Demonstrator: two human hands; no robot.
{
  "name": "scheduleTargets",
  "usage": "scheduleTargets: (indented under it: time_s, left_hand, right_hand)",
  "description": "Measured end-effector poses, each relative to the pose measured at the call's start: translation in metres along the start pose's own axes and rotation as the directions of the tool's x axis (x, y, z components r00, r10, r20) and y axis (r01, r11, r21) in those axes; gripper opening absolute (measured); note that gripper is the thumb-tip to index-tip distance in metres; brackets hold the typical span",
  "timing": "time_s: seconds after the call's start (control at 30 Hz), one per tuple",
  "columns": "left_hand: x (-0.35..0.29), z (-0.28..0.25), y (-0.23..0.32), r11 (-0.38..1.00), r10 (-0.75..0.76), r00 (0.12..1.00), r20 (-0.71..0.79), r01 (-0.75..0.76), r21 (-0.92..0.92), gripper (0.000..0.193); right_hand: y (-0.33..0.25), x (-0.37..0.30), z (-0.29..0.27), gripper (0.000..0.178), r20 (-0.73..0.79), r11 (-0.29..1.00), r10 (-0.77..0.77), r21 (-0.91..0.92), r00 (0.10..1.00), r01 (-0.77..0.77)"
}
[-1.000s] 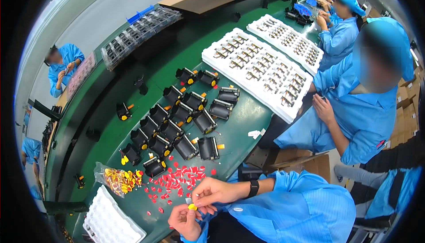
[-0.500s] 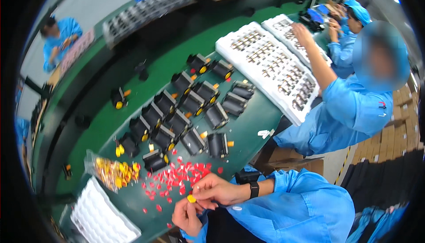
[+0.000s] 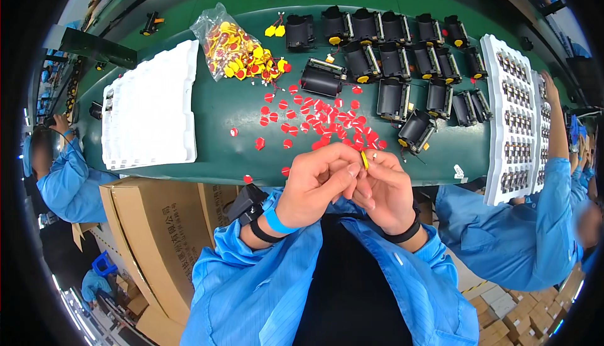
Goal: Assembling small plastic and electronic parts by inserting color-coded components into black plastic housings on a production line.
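Left hand (image 3: 314, 185) and right hand (image 3: 391, 188), fingers pinching a thin, maybe round yellow piece (image 3: 365, 159), meet by the smooth tabletop's (image 3: 220, 110) near edge.

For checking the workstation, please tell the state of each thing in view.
Left hand: pinching the yellow disc
Right hand: pinching it too
Yellow disc: held edge-on
Plastic bag: open, holding yellow pieces
Red discs: scattered, loose
Black housings: lying in loose rows
Left white tray: lying flat
Right white tray: holding small parts
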State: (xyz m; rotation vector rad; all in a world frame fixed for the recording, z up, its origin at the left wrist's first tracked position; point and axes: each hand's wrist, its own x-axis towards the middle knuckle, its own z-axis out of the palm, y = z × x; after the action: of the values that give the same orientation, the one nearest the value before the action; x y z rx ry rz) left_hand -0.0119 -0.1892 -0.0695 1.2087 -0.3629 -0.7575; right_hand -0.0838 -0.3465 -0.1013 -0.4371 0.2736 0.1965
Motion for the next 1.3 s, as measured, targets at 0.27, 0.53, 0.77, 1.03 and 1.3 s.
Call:
scheduleTargets:
  time_s: [0.27,0.53,0.77,1.03,1.3]
  left_hand:
    - [-0.007,0.012,0.001,0.994,0.105,0.991,-0.085,-0.102,0.038,0.009]
    - [-0.002,-0.047,0.010,0.355,0.521,0.854,0.007,-0.224,0.908,0.007]
    - [0.044,-0.130,0.024,-0.249,0.068,0.997,-0.039,0.054,0.967,0.017]
    - [0.112,-0.110,0.148,-0.315,0.285,0.955,-0.078,0.171,0.934,0.041]
    - [0.327,-0.377,0.149,-0.460,0.340,0.936,0.096,0.076,0.885,0.052]
  right_hand:
    - [0.009,-0.009,0.012,0.020,-0.080,0.985,-0.134,-0.119,0.988,0.124]
    - [-0.014,-0.030,0.006,0.019,-0.115,0.956,-0.289,0.010,0.950,0.292]
    - [-0.025,-0.027,0.000,0.021,-0.170,0.904,-0.417,-0.179,0.893,0.388]
    - [-0.021,-0.029,-0.022,0.023,-0.199,0.857,-0.491,-0.284,0.848,0.429]
    - [-0.027,-0.042,-0.024,0.020,-0.188,0.798,-0.591,-0.280,0.784,0.534]
